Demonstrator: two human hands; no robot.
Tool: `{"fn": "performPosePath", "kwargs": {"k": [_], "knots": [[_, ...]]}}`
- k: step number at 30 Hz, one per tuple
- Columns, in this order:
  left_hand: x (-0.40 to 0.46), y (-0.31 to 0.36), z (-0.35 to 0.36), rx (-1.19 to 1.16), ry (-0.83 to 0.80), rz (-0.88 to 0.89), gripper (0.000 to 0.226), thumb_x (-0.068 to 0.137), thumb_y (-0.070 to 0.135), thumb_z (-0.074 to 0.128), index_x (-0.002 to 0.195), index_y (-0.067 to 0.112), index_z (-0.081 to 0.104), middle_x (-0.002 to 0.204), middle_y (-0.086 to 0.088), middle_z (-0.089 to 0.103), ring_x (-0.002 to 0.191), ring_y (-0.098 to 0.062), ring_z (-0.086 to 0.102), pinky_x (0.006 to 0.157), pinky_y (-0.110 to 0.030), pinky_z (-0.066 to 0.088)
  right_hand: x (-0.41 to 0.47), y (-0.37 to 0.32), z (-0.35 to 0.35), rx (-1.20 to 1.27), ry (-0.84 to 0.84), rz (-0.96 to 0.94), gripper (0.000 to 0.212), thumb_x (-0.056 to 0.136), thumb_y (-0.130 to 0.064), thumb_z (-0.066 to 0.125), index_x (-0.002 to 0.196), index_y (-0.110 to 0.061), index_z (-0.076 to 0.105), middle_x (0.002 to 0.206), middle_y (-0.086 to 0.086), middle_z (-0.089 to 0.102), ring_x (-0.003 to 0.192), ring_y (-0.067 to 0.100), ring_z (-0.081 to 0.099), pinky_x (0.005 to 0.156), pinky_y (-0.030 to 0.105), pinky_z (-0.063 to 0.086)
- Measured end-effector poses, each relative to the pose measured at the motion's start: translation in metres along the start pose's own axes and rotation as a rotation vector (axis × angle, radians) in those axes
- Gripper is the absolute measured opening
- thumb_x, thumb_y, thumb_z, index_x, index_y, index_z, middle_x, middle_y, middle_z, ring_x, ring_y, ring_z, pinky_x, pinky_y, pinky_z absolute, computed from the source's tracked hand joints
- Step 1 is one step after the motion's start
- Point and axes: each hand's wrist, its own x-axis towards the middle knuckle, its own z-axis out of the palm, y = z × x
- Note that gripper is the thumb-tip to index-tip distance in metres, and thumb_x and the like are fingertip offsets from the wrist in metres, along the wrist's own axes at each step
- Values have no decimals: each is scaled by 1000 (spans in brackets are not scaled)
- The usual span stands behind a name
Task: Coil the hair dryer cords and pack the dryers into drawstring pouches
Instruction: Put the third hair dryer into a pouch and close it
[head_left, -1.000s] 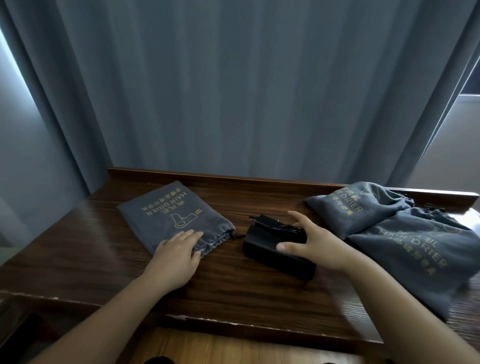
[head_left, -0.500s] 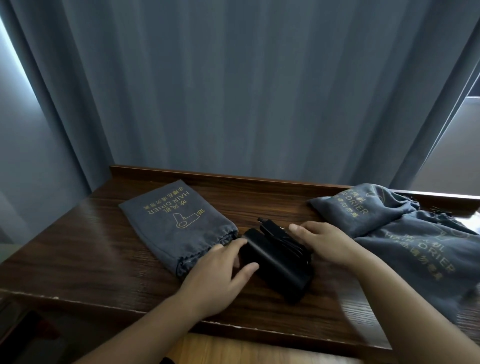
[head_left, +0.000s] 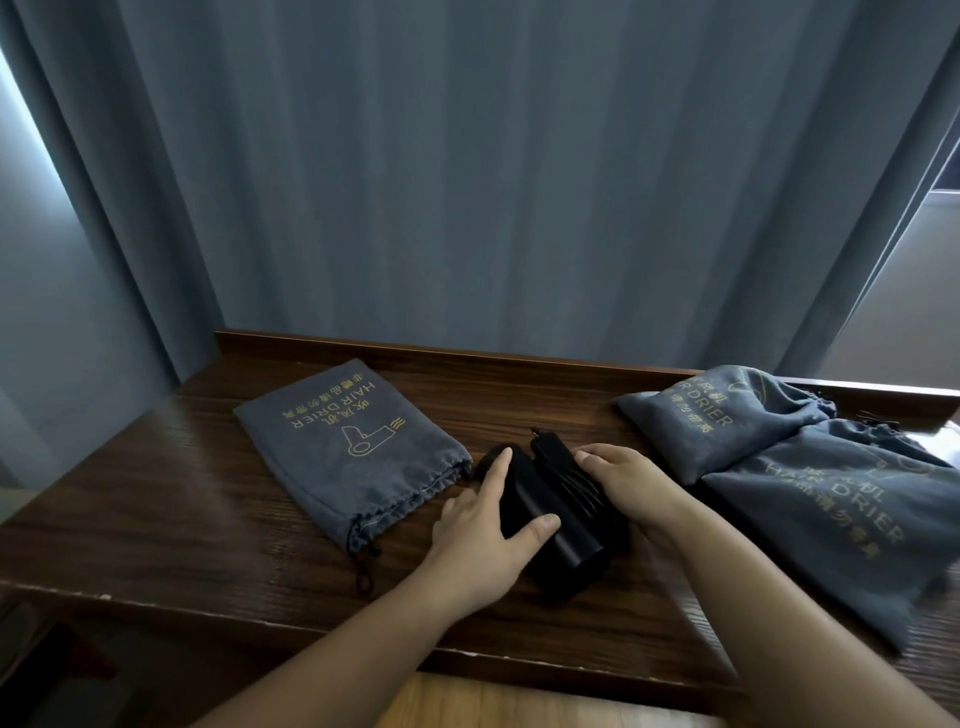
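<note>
On the desk (head_left: 171, 499), the left hand (head_left: 480, 540) grasps the black dryer (head_left: 550, 525) with thumb and fingers wrapped on its barrel; the right hand (head_left: 631, 486) clasps its far side, over the coiled cord (head_left: 576, 483). Left of the dryer lies a flat pouch (head_left: 348, 447); right of it, two filled pouches (head_left: 810, 467).
</note>
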Motion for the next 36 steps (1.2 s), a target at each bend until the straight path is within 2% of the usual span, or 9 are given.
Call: {"fn": "performPosePath", "kwargs": {"k": [5, 9, 13, 16, 22, 24, 28, 31, 36], "knots": [[-1, 0, 7, -23, 37, 8, 82, 93, 66, 48, 155, 48, -3, 160, 5, 29, 148, -21, 22, 121, -45, 20, -13, 0, 3, 143, -8, 1, 25, 100, -37, 58, 110, -20, 74, 96, 2, 78, 90, 20, 75, 91, 42, 59], [-2, 1, 9, 5, 61, 7, 82, 96, 63, 45, 157, 41, -4, 163, 5, 25, 149, -20, 19, 120, -44, 16, -25, 2, 5, 423, -147, 11, 55, 88, -66, 61, 124, -24, 70, 116, 4, 75, 108, 22, 71, 101, 44, 51], [-1, 4, 9, 19, 74, -17, 80, 97, 64, 39, 158, 37, -4, 163, 6, 24, 149, -19, 19, 119, -44, 14, -36, 6, 7, 206, -179, -176, 110, 54, -76, 82, 148, -49, 34, 138, -12, 55, 123, 11, 59, 108, 37, 47], [0, 3, 10, 50, 86, 1, 79, 97, 64, 39, 159, 34, -1, 164, 7, 22, 149, -18, 20, 119, -44, 16, -45, 7, 6, -35, -147, -339, 134, 48, -71, 90, 154, -49, 12, 153, -16, 34, 139, 5, 39, 116, 35, 38], [1, -2, 12, 128, 92, 25, 78, 98, 65, 36, 160, 31, 2, 164, 9, 22, 150, -18, 18, 118, -43, 17, -58, 13, 6, -280, -71, -435, 137, 37, -75, 89, 150, -52, 15, 163, -21, -1, 148, 2, 13, 119, 30, 27], [1, -2, 13, 147, 90, 23, 77, 98, 64, 36, 160, 30, 6, 164, 8, 23, 150, -18, 18, 118, -42, 18, -63, 15, 7, -319, -45, -408, 132, 39, -77, 86, 148, -55, 14, 162, -23, -6, 144, 3, 16, 116, 29, 30], [1, 1, -2, 171, 165, 135, 65, 99, 58, 45, 154, 26, 32, 153, 6, 37, 141, -12, 29, 115, -30, 26, -67, 21, 10, -316, 22, -424, 115, 50, -77, 82, 144, -58, 18, 163, -19, 2, 145, 8, 26, 112, 29, 36], [2, -9, -35, 545, 366, 270, 49, 97, 56, 48, 139, 30, 51, 129, 9, 51, 125, -13, 39, 106, -32, 35, -68, 25, 10, -284, 51, -433, 115, 50, -81, 78, 145, -60, 17, 163, -15, 13, 145, 7, 28, 116, 32, 34], [8, -46, -96, 756, 164, -28, 42, 92, 56, 60, 125, 31, 62, 121, 5, 57, 118, -18, 48, 100, -37, 43, -72, 23, 11, -265, 6, -394, 122, 46, -81, 81, 147, -55, 17, 155, -23, 26, 138, 4, 34, 111, 31, 38]]}}
